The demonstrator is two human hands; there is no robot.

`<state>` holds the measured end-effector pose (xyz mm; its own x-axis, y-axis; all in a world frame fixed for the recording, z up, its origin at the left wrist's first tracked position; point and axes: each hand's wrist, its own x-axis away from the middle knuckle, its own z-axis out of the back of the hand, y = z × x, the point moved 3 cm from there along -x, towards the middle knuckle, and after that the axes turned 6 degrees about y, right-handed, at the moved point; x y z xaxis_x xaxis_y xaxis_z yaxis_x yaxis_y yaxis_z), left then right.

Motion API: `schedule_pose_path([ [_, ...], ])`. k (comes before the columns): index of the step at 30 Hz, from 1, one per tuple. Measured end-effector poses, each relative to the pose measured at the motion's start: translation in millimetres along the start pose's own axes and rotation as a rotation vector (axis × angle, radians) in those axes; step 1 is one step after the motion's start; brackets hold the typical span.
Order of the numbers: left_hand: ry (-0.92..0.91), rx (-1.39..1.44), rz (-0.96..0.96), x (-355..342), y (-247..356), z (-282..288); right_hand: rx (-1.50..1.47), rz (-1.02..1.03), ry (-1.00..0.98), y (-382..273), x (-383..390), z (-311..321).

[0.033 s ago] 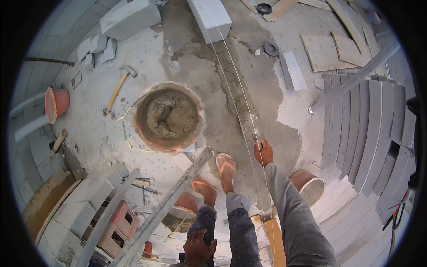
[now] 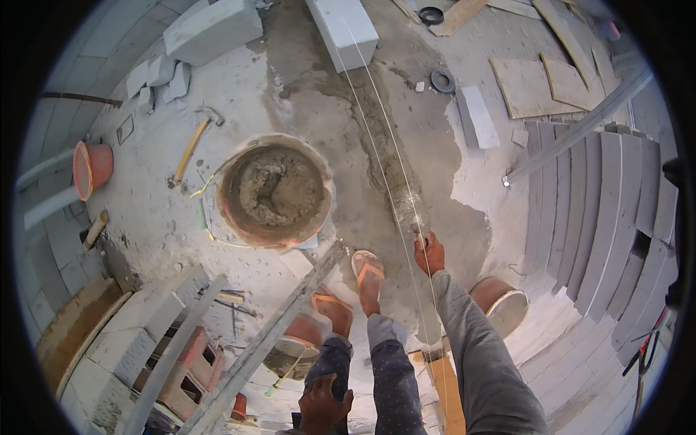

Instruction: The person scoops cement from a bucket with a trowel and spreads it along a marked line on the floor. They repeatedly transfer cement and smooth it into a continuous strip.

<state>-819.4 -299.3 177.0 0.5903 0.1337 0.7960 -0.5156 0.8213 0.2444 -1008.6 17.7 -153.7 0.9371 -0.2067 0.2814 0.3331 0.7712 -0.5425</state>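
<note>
My right hand (image 2: 429, 254) is closed around what looks like a trowel (image 2: 410, 216); its handle is mostly hidden in my fist. The mortar-smeared blade lies at the near end of a strip of wet mortar (image 2: 382, 148) on the floor. Two taut white strings (image 2: 397, 148) run along this strip, one passing close by my right hand. They cross a pale block (image 2: 344, 32) at the far end. Lower down, my left hand (image 2: 325, 402) rests over my left knee, fingers spread, holding nothing. Left of the strip stands a round tub (image 2: 230, 217) of wet mortar (image 2: 279, 185).
A claw hammer (image 2: 190, 151) lies left of the tub. Orange buckets (image 2: 94, 168) stand at far left and beside my right forearm. Sloping metal poles (image 2: 272, 322) cross at left and right. Stacked blocks (image 2: 580, 210) line the right side; boards (image 2: 525, 87) lie beyond.
My right hand has shifted very slightly toward me along the mortar strip. My left hand and the surroundings look the same.
</note>
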Motion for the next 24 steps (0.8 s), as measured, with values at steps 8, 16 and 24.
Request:
schedule_pose_path([
  [8,0.055,0.040,-0.065,-5,-12,-8,-0.009,-0.027,0.074,-29,-26,-4],
  [16,0.034,-0.009,-0.050,-4,-10,-3,0.013,-0.001,0.087,-18,-36,-20],
  [24,0.051,0.032,-0.055,-4,-10,-3,0.036,-0.021,0.013,-9,-23,-12],
])
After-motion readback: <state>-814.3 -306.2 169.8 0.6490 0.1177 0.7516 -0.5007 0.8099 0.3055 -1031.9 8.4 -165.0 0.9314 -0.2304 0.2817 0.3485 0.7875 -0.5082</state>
